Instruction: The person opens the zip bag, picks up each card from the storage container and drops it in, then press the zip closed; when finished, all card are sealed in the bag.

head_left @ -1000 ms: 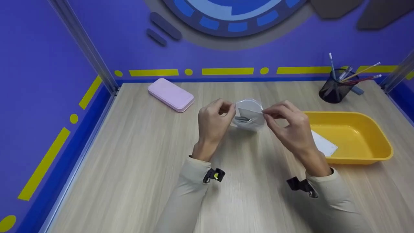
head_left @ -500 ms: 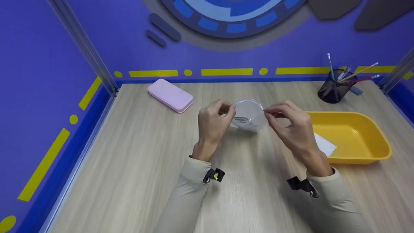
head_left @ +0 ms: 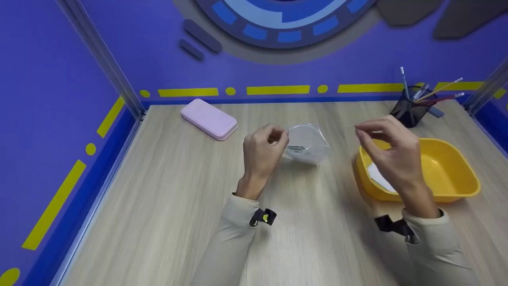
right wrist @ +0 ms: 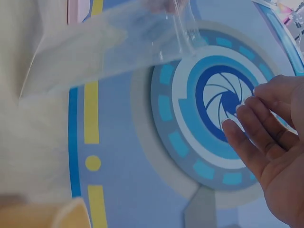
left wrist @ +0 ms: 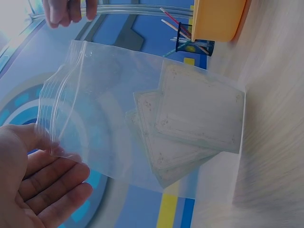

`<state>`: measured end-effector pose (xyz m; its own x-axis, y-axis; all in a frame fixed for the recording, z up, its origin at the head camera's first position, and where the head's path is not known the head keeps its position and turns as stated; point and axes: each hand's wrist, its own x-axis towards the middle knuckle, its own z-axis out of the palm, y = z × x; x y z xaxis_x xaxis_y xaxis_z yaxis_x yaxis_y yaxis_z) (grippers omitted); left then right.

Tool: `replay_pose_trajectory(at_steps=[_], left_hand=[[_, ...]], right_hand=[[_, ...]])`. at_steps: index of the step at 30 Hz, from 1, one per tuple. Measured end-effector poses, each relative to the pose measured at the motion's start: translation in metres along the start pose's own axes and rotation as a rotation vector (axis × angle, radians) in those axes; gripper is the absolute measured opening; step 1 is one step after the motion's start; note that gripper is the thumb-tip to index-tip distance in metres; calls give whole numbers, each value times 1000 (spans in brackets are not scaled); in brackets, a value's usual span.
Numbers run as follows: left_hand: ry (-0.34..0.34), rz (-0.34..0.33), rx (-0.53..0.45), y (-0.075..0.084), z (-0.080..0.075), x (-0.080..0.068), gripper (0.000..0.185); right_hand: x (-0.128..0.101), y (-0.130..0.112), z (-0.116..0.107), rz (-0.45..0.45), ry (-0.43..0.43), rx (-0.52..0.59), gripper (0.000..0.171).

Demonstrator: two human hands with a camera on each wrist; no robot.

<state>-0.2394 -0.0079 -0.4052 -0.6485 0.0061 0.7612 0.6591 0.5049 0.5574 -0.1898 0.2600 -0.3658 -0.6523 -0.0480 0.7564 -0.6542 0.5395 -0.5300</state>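
A clear zip bag stands with its bottom on the table, its mouth upward and open. Thumb and fingers of my left hand pinch the bag's top edge at the left side. Inside, several pale, patterned square cards lie fanned out near the bottom, plainest in the left wrist view. My right hand is apart from the bag, over the near-left part of a yellow tray. Its fingers are loosely bent and hold nothing. A white card lies in that tray, partly hidden by the hand.
Toward the back left lies a pink case. A black mesh pen cup with pencils stands at the back right, a small blue-grey block beside it. Blue panels bound the table behind and at the sides.
My right hand has let go of the bag's right edge and moved right, over the tray. A card held at the bag's mouth has dropped inside. My left hand keeps its place.
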Motion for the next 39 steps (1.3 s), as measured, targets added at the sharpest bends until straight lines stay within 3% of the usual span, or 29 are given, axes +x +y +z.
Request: replay_pose_trajectory(at_steps=[12, 20, 29, 39], left_hand=[[-8, -4, -9, -1, 1, -1, 6], [-16, -14, -15, -2, 2, -1, 6], [3, 7, -15, -2, 3, 0, 7], [-4, 3, -16, -1, 2, 0, 7]], right_hand=[[-5, 48, -42, 185, -179, -196, 18], [-12, 83, -60, 418, -419, -262, 24], [-22, 120, -60, 570, -646, -360, 38], [-35, 137, -60, 663, -737, -341, 43]])
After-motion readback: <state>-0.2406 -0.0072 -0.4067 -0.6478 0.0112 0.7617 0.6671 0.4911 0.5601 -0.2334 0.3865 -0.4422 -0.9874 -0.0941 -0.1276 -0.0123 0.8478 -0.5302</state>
